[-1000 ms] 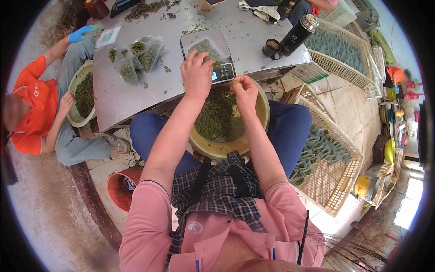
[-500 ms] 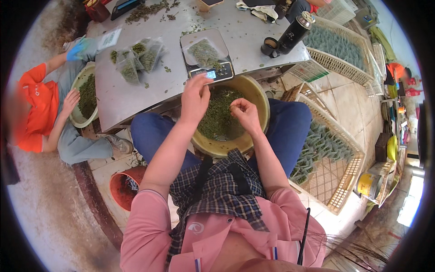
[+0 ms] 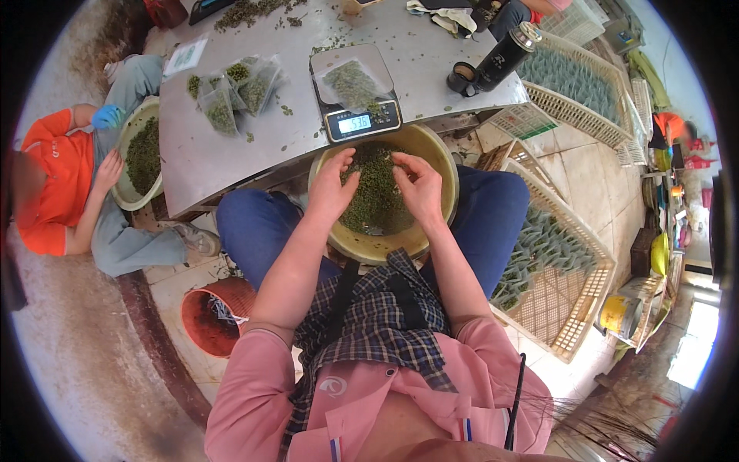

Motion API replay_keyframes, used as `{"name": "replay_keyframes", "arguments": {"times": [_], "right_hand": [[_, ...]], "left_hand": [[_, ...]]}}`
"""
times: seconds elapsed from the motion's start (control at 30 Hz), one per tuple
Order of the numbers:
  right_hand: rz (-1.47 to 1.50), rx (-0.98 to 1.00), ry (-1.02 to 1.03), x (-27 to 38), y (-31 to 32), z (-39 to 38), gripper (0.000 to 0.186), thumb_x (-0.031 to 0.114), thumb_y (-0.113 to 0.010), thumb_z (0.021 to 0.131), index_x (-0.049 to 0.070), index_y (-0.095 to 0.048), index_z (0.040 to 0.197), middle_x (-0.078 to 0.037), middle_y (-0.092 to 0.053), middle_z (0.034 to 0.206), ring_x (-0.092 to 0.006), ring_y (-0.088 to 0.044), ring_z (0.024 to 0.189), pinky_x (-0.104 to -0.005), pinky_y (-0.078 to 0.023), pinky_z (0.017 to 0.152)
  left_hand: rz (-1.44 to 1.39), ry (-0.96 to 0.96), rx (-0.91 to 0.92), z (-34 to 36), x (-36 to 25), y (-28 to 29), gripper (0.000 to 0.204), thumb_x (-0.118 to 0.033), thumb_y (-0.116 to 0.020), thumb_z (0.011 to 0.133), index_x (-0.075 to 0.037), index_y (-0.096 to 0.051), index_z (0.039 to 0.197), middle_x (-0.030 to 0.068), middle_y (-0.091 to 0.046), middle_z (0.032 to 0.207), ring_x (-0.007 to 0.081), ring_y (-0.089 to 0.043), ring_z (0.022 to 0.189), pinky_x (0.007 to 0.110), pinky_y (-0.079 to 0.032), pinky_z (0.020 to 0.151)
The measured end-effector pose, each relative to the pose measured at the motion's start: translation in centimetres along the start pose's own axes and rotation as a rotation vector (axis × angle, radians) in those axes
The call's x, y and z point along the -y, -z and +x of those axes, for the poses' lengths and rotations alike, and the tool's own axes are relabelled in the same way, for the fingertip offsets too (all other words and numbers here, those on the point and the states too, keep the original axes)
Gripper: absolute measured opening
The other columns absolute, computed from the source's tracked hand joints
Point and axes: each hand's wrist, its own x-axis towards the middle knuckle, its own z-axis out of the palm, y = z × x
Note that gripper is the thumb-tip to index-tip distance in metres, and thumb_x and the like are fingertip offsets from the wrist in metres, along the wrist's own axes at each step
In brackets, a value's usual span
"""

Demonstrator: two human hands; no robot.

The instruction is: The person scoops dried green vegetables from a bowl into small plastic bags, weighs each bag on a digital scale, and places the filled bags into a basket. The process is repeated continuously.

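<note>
My left hand point(image 3: 333, 185) and my right hand point(image 3: 416, 185) hover at either side of a yellow basin point(image 3: 370, 252), over small green leafy bits point(image 3: 373, 208) inside it. Both have curved fingers spread apart, and neither visibly holds anything. Just beyond the basin, a digital scale point(image 3: 362, 119) with a lit display sits at the edge of the metal table point(image 3: 285, 154); a clear bag point(image 3: 346, 83) of green bits lies on its pan. Several filled bags point(image 3: 239, 96) stand to its left.
A thermos point(image 3: 500, 61) and cup point(image 3: 462, 79) are at the table's right. Crates of bags point(image 3: 550, 273) point(image 3: 570, 85) stand at my right, an orange bucket point(image 3: 212, 323) at lower left. A co-worker in orange point(image 3: 61, 185) sits at left by another basin point(image 3: 154, 189).
My left hand has left the scale and come down over the basin. My right hand's fingers have spread from a pinch. The co-worker's gloved hand has lowered.
</note>
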Motion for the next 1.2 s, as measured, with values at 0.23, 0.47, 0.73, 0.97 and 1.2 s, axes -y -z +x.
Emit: {"name": "replay_keyframes", "arguments": {"times": [0.23,0.47,0.73,0.97,1.2], "right_hand": [[-0.098,-0.103,0.273,0.5,-1.9,3.1,0.024,0.001,-0.063,0.084,0.004,-0.068,0.107,-0.012,-0.068,0.098,-0.0171,-0.062,0.073,-0.0289,-0.050,0.067],[-0.001,-0.217,0.149,0.8,-4.0,6.1,0.032,0.005,-0.069,0.080,0.004,-0.065,0.112,-0.013,-0.067,0.098,-0.0178,-0.063,0.076,-0.0302,-0.051,0.069],[0.009,-0.175,0.100,0.5,-5.2,9.0,0.021,0.006,-0.070,0.079,0.003,-0.069,0.100,-0.010,-0.068,0.078,-0.0163,-0.063,0.068,-0.0287,-0.051,0.067],[-0.016,-0.244,0.064,1.3,-4.2,9.1,0.015,0.007,-0.068,0.074,0.001,-0.069,0.088,-0.009,-0.067,0.070,-0.0135,-0.062,0.062,-0.0275,-0.052,0.063],[-0.062,-0.024,0.070,-1.4,-0.9,4.1,0.023,0.007,-0.073,0.071,0.001,-0.069,0.094,-0.010,-0.067,0.084,-0.0179,-0.063,0.072,-0.0299,-0.052,0.070]], "left_hand": [[-0.290,0.204,0.050,0.8,0.3,1.1,0.022,-0.004,-0.063,0.085,-0.002,-0.067,0.106,0.0089,-0.068,0.098,0.0153,-0.066,0.084,0.026,-0.053,0.072],[-0.049,-0.048,-0.126,2.1,-0.6,1.2,0.022,-0.002,-0.065,0.080,-0.007,-0.069,0.101,0.0092,-0.062,0.114,0.0251,-0.057,0.109,0.035,-0.047,0.090],[0.509,-0.444,-0.243,9.4,-2.6,-1.4,0.016,-0.009,-0.067,0.077,-0.014,-0.071,0.092,0.0033,-0.053,0.129,0.0327,-0.033,0.133,0.054,-0.024,0.107],[0.583,-0.425,-0.241,10.8,-1.7,-1.7,0.011,-0.015,-0.067,0.077,-0.014,-0.071,0.088,0.0018,-0.057,0.123,0.0294,-0.038,0.129,0.050,-0.028,0.105],[0.603,-0.408,-0.265,10.5,-1.7,-2.7,0.021,-0.009,-0.067,0.076,-0.013,-0.070,0.097,0.0049,-0.054,0.127,0.0301,-0.038,0.129,0.048,-0.029,0.104]]}}
